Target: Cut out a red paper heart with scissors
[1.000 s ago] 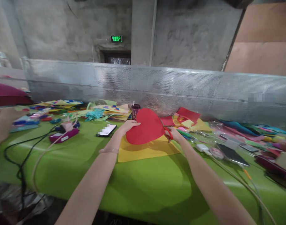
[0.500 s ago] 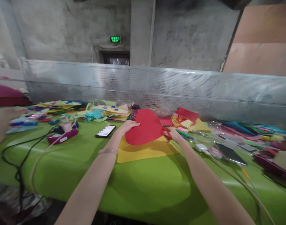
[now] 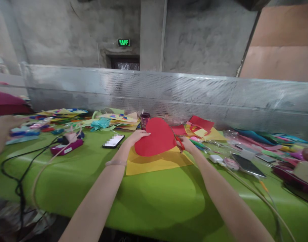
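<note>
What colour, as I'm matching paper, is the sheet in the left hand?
Red. The sheet shows best in the head view.

Kinda dim on my end: wall (image 3: 80, 33) up top looks murky, panel (image 3: 184, 89) mid-frame has soft glare, shadows darken the table (image 3: 159, 195) lower center, and I'm getting smeary, stretched edges both sides.

Green table (image 3: 159, 198), on it a yellow sheet (image 3: 156, 164), phone (image 3: 113, 142), purple power strip (image 3: 75, 145)
</note>
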{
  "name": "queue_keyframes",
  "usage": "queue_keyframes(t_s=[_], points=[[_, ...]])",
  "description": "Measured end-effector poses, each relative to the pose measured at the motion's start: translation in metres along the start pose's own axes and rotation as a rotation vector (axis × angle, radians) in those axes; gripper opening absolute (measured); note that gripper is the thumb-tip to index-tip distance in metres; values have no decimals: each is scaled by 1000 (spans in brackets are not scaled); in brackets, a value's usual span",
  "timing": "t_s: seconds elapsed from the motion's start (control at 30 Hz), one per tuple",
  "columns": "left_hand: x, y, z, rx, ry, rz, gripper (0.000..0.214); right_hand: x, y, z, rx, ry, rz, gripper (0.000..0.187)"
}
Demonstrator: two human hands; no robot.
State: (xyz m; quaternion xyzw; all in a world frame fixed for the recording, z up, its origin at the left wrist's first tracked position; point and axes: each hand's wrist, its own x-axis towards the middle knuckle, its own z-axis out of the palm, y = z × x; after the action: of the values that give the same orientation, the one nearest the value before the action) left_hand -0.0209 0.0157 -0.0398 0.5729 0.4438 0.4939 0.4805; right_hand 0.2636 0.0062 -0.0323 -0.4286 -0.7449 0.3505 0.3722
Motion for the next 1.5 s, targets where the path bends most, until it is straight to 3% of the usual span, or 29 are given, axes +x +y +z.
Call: queue_keyframes(t_s=[0.2, 0.37, 0.67, 1.0, 1.13, 1.4, 1.5], points=[[-5, 0, 5, 41, -142, -27, 37, 6, 7, -5, 72, 120, -13, 29], [-9, 0, 9, 164, -222, -71, 32, 14, 11, -11, 143, 204, -35, 38], [-13, -1, 13, 213, -322, -132, 25, 1, -5, 3, 124, 62, -46, 34], [0, 7, 6, -163, -31, 87, 52, 14, -1, -12, 252, 384, -134, 34], [-2, 6, 10, -170, -17, 93, 52, 17, 0, -13, 317, 472, -147, 37], [3, 1, 17, -126, 75, 136, 46, 17, 0, -8, 415, 522, -134, 34], [4, 0, 17, -129, 53, 147, 45, 20, 3, -7, 479, 563, -160, 35]])
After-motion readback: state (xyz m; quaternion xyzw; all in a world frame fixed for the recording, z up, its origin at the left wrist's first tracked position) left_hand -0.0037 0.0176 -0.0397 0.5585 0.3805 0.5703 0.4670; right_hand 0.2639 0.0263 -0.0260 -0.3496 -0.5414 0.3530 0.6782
